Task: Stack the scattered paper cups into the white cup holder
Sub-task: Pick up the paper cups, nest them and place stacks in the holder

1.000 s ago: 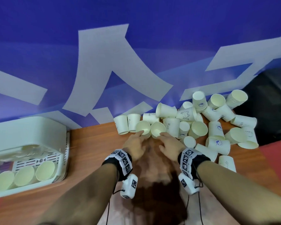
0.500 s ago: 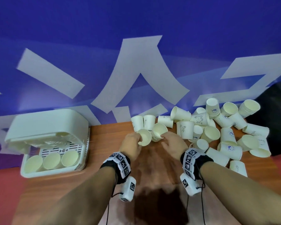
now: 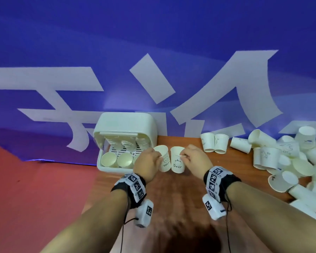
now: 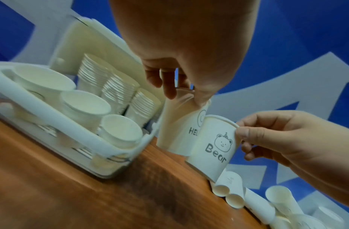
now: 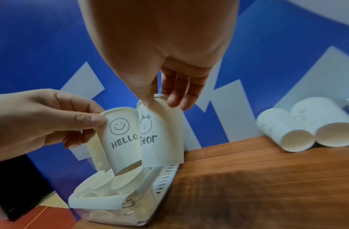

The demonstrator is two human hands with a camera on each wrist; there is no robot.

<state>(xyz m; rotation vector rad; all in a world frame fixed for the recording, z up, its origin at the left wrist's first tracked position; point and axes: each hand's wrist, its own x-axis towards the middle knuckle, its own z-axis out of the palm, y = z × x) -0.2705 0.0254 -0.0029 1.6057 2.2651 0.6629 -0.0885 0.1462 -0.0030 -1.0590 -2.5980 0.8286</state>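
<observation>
Fingers point(image 4: 169, 86) of your left hand point(image 3: 147, 162) pinch the HELLO cup point(image 3: 163, 160) by its rim, your right hand point(image 3: 196, 159) likewise pinches the Bear cup point(image 3: 178, 162), both upright above the counter point(image 3: 171, 198) beside the white cup holder point(image 3: 126, 128), seemingly ready to drop onto its stacks.

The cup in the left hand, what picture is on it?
A smiley face above "HELLO" on the white cup, clearest from the right wrist.

The cup with a smiley face point(image 5: 122, 136) says "HELLO". The cup with a little bear point(image 4: 214, 147) says "Bear". One cup standing upside down on the table point(image 3: 220, 146) seems to say "Hi", but it is too small to be sure.
</observation>
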